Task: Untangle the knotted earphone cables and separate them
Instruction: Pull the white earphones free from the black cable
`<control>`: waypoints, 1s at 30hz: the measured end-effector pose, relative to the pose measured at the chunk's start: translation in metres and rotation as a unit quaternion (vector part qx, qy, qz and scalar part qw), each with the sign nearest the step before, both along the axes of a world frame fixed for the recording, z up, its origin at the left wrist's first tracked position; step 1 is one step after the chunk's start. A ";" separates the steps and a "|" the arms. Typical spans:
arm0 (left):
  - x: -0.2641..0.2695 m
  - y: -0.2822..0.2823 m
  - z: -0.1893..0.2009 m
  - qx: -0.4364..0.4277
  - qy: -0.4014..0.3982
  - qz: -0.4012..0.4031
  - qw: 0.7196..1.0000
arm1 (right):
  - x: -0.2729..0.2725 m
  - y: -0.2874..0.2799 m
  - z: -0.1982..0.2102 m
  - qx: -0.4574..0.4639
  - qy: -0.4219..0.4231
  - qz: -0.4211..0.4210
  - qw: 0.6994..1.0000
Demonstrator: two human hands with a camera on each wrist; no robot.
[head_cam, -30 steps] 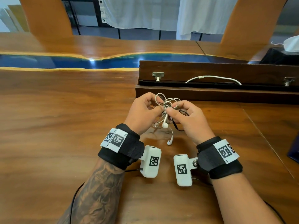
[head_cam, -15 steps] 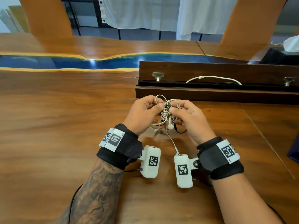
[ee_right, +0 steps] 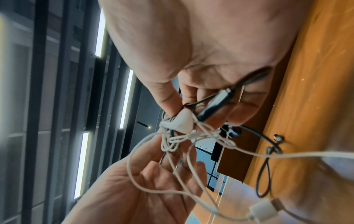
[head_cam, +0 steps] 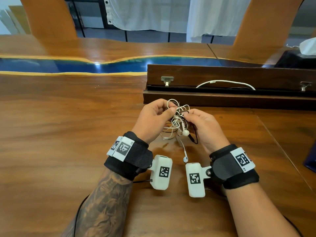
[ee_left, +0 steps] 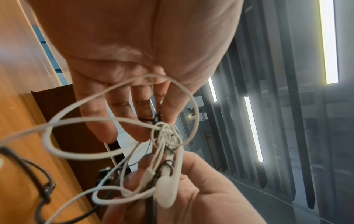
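Observation:
A tangle of white and black earphone cables [head_cam: 177, 117] hangs between both hands just above the wooden table [head_cam: 59, 134]. My left hand [head_cam: 168, 109] pinches strands at the top of the knot [ee_left: 164, 133]. My right hand [head_cam: 188, 115] pinches the other side, thumb and fingers on a white earbud [ee_right: 184, 121], with a black inline remote [ee_right: 216, 104] across its fingers. One white earbud [head_cam: 185, 132] hangs below the knot. Another earbud [head_cam: 185, 158] dangles lower, between the wrists. A black cable loop [head_cam: 195, 139] droops by the right palm.
A long dark wooden box [head_cam: 222, 98] lies open right behind the hands, with a white cable [head_cam: 225, 81] inside. A blue resin strip [head_cam: 68, 65] crosses the table further back. A dark blue object [head_cam: 311, 159] sits at the right edge.
Both hands kept hold of the tangle and worked it with their fingers. The dangling white earbud has slid lower, down toward the right wrist camera.

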State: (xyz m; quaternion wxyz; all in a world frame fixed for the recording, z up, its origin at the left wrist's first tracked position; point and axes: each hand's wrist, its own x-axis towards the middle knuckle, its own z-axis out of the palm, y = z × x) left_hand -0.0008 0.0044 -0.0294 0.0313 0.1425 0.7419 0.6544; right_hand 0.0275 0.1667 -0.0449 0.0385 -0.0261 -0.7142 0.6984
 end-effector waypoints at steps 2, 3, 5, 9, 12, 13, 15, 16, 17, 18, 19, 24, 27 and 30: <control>0.000 -0.001 0.000 -0.004 0.011 -0.002 1.000 | 0.000 -0.002 -0.001 -0.001 -0.004 0.003 1.000; 0.000 -0.002 0.000 -0.006 0.015 0.000 1.000 | 0.000 -0.003 -0.001 -0.006 -0.003 0.004 1.000; -0.002 -0.002 -0.001 -0.010 0.022 0.010 1.000 | 0.001 -0.004 0.000 -0.005 0.004 0.005 1.000; -0.003 -0.002 -0.002 -0.011 0.025 0.040 0.999 | 0.005 -0.002 0.001 0.015 0.042 0.027 0.999; -0.002 -0.003 0.000 -0.014 0.029 0.042 0.999 | 0.005 -0.002 0.002 0.031 0.062 0.033 0.997; -0.002 -0.003 0.000 -0.020 0.032 0.043 0.998 | 0.005 -0.002 0.002 0.032 0.068 0.028 0.997; -0.002 -0.003 0.000 -0.038 0.036 0.048 0.997 | 0.003 -0.002 0.001 0.042 0.073 0.019 0.996; -0.003 -0.003 0.000 -0.042 0.037 0.050 0.997 | 0.003 -0.002 0.001 0.054 0.074 0.020 0.996; -0.003 -0.002 -0.001 -0.046 0.040 0.055 0.997 | 0.002 -0.002 0.000 0.067 0.074 0.021 0.995; -0.003 -0.002 -0.002 -0.051 0.046 0.065 0.996 | 0.002 -0.002 0.000 0.076 0.072 0.021 0.994; -0.004 -0.002 -0.002 -0.058 0.054 0.078 0.994 | 0.001 -0.001 0.000 0.080 0.068 0.018 0.994; -0.007 -0.002 -0.004 -0.062 0.074 0.128 0.987 | 0.000 0.001 -0.002 0.103 0.067 0.006 0.992; -0.007 -0.005 -0.004 -0.079 0.049 0.105 0.990 | 0.000 0.000 -0.002 0.063 0.061 0.000 0.996; -0.007 -0.005 -0.005 -0.084 0.028 0.087 0.992 | -0.002 -0.002 -0.003 0.004 0.033 0.002 0.999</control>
